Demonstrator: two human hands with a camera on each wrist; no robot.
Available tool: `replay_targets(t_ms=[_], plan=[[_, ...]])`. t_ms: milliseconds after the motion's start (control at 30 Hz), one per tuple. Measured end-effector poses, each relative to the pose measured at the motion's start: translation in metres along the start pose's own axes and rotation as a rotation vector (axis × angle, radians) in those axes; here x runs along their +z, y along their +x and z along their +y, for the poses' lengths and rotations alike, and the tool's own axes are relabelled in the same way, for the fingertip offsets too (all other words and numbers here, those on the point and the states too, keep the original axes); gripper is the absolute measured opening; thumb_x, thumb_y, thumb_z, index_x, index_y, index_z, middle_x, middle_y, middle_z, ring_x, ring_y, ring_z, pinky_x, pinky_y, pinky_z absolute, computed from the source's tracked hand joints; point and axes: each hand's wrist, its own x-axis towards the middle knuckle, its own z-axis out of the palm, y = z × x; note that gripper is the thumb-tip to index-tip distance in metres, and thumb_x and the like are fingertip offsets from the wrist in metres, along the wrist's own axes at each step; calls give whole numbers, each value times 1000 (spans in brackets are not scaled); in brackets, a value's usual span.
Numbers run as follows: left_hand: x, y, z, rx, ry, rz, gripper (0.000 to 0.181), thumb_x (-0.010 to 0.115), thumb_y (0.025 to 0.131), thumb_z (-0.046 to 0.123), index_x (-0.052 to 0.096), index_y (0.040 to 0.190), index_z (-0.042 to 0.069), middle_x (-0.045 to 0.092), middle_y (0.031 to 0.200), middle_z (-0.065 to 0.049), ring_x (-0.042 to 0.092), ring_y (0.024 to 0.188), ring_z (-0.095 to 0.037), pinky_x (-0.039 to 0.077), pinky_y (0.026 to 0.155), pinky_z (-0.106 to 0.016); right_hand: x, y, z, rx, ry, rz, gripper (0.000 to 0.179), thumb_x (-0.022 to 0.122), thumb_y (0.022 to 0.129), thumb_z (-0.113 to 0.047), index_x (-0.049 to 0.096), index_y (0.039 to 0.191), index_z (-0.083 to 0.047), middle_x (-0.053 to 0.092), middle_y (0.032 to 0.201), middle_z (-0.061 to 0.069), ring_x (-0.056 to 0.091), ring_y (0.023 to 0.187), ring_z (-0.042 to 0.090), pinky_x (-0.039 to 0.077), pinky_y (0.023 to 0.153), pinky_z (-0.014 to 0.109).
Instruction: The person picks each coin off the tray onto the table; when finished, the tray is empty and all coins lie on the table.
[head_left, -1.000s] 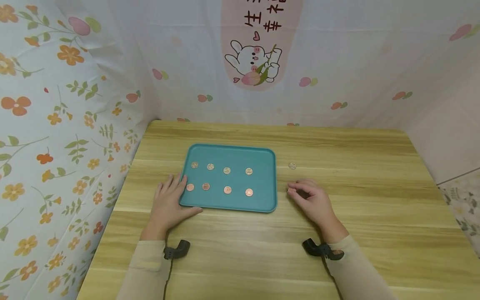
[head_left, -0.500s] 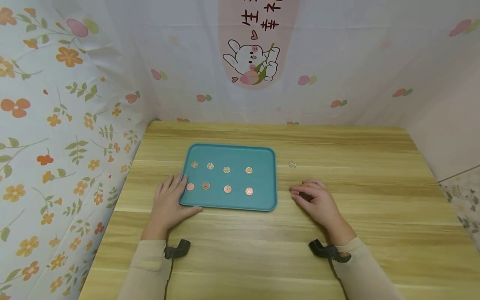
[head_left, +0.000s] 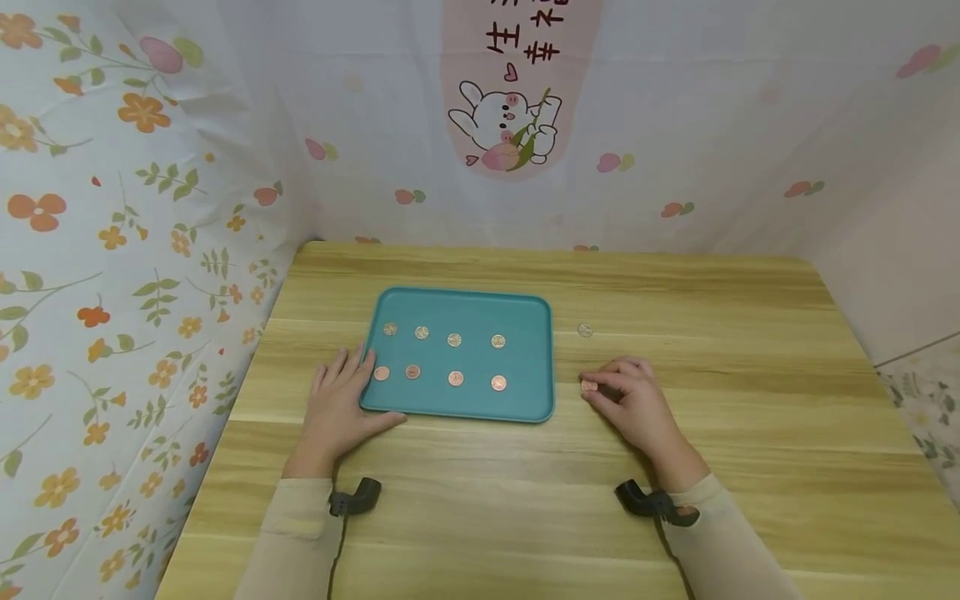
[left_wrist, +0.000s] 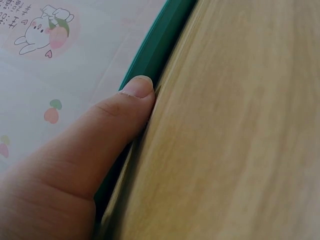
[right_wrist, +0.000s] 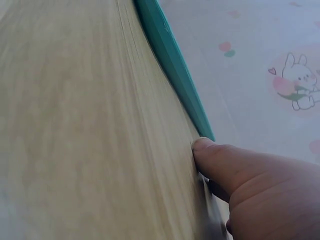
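My left hand (head_left: 341, 408) rests at the near left corner of a teal tray (head_left: 465, 312), fingers spread over its left rim. Its thumb (left_wrist: 137, 90) lies along the tray's front edge. On the tray lie two rows of coins: gold-coloured ones such as this coin (head_left: 498, 342) behind, and copper ones such as this coin (head_left: 498, 383) in front. To the right of the tray, my right hand (head_left: 633, 404) pinches a copper coin (head_left: 589, 386) between thumb and fingertips, low over the table. In the right wrist view the thumb (right_wrist: 215, 155) hides that coin.
A silvery coin (head_left: 585, 331) lies on the wooden table (head_left: 712, 333) behind my right hand, beside the tray. A printed white cloth (head_left: 360, 125) hangs along the back and the left side. Black wrist mounts (head_left: 356, 498) sit on both forearms.
My right hand has shifted slightly right, away from the tray, with the copper coin at its fingertips, and then stays almost still. The left hand and tray have not moved.
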Motion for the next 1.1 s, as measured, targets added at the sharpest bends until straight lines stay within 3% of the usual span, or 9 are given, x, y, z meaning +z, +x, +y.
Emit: replay_targets(t_ms=[333,1100], plan=[[-1,0,0,6,-1,11,124,89,75,65,34,166,1,25,174,-19,13,161,-44,5,126,-65,0,0,-2,26,-9,-19,22,90,84,-3,84,106,-4,73,102,8,52,114,39,36,99,54],[2,2,-3,11,0,11,124,87,75,69,36,166,3,25,175,-17,14,161,-45,6,125,-67,4,2,-1,-28,-29,-31,20,87,85,-1,82,103,-8,70,100,6,53,112,42,33,98,60]])
